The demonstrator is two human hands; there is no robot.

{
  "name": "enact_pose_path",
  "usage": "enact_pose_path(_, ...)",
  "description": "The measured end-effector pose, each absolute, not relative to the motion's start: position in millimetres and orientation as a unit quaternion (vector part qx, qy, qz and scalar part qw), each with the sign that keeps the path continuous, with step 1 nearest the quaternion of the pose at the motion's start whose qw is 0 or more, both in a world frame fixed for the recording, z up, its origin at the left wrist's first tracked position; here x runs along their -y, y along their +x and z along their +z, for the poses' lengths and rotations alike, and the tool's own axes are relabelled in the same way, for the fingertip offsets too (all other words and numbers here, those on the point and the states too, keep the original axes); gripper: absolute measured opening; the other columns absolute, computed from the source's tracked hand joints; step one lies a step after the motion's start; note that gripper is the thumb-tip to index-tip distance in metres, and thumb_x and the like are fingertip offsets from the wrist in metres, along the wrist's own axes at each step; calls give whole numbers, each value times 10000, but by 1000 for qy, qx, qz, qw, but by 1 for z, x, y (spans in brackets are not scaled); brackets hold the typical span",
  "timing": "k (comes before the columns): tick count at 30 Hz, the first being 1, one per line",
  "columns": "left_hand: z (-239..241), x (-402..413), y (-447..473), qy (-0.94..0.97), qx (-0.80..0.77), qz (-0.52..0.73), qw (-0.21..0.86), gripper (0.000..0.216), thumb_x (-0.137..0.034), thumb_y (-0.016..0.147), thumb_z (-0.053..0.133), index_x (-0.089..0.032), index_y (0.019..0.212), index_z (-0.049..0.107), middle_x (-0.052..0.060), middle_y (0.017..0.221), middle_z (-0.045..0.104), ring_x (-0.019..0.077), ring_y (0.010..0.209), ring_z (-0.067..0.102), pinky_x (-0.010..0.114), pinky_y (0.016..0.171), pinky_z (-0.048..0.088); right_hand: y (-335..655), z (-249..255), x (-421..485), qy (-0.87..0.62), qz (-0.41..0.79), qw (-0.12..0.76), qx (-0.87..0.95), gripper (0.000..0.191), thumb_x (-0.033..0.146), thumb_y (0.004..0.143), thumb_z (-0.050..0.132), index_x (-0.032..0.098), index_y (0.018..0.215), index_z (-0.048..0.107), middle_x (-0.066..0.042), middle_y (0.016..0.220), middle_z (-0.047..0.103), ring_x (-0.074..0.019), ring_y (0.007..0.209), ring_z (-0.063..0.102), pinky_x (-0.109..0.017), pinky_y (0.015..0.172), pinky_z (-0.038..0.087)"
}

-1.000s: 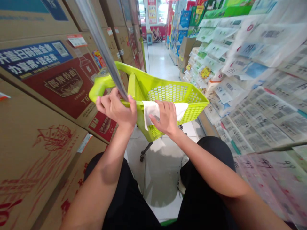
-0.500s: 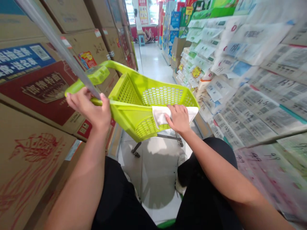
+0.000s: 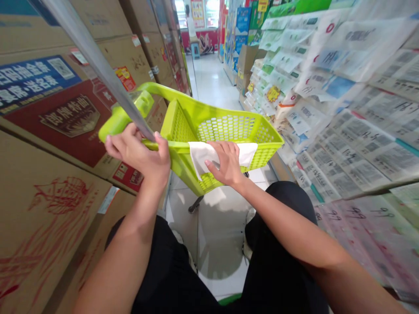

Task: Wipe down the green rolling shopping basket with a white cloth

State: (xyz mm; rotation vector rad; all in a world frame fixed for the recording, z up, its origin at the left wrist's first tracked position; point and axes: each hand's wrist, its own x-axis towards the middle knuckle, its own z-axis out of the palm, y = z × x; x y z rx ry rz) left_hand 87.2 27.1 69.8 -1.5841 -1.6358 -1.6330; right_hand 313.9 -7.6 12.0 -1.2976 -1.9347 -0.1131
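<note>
Cardboard boxes point(image 3: 49, 205) left, white packets point(image 3: 355, 65) right, blue stool point(image 3: 195, 50) beyond.

A round grey metal pole point(image 3: 101, 65) is cut off at ten o'clock, its lower end hidden behind the person's left hand point(image 3: 140, 152). The right hand point(image 3: 226, 163) obscures the middle of a white fabric cloth point(image 3: 248, 153), itself hiding part of a lime-green plastic cart point(image 3: 183, 163). Toward three o'clock, print on white plastic packets point(image 3: 363, 144) blurs; at twelve, a distant person point(image 3: 190, 28) is too small to make out.
</note>
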Motion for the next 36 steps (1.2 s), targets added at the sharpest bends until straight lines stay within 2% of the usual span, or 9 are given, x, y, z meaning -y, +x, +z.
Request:
enact_pose_path(4, 69, -27, 86, -565, 579, -562, 171, 375, -375, 911, 629, -287, 1269, 559, 73, 1156, 701, 348, 1350, 562, 725, 1278, 177, 309, 15, 6, -503, -30, 395, 768, 627, 653, 1043, 362, 240, 1480, 540, -108, 1363, 612, -311, 1223, 492, -508, 1108, 299)
enact_pose_path(9, 72, -28, 78, -576, 570, -575, 113, 391, -355, 927, 597, -267, 1304, 542, 97, 1253, 666, 352, 1456, 472, 716, 1305, 106, 318, 14, 3, -468, -26, 366, 804, 628, 600, 1061, 361, 242, 1567, 461, -114, 1429, 594, -306, 1246, 501, -502, 1110, 305)
enact_pose_path(17, 78, -22, 79, -594, 566, -570, 37, 364, -403, 928, 577, -272, 1265, 538, 106, 1294, 653, 370, 1505, 423, 763, 1287, 139, 337, 17, 6, -417, -6, 353, 838, 670, 596, 1061, 369, 253, 1636, 368, -116, 1533, 536, -315, 1361, 481, -501, 1146, 325)
enact_pose_path(22, 76, -29, 76, -572, 578, -567, 131, 379, -501, 933, 556, -299, 1253, 544, 94, 1279, 656, 347, 1461, 469, 720, 1324, 86, 358, 13, 5, -441, -18, 344, 829, 638, 572, 1060, 359, 233, 1596, 429, -120, 1498, 563, -308, 1344, 497, -492, 1136, 332)
enact_pose_path(28, 76, -43, 67, -589, 560, -569, 127, 429, -554, 932, 504, -319, 1290, 530, 75, 1305, 651, 325, 1424, 506, 634, 1352, -29, 389, 6, 5, -472, -48, 324, 818, 555, 475, 1054, 436, 194, 1527, 510, -119, 1414, 630, -291, 1265, 548, -459, 1102, 344)
enact_pose_path(32, 76, -55, 59, -584, 569, -561, 141, 472, -578, 932, 486, -302, 1312, 538, 70, 1272, 669, 322, 1442, 493, 614, 1355, 50, 405, 5, 6, -512, -65, 304, 801, 518, 471, 1086, 385, 204, 1496, 556, -119, 1334, 669, -299, 1205, 559, -457, 1058, 355)
enact_pose_path(36, 76, -61, 62, -572, 572, -564, 168, 453, -560, 941, 474, -288, 1294, 558, 87, 1248, 675, 322, 1383, 548, 633, 1349, 98, 402, 4, 3, -550, -67, 314, 771, 528, 545, 1087, 373, 234, 1442, 610, -107, 1232, 684, -293, 1142, 552, -462, 1039, 344)
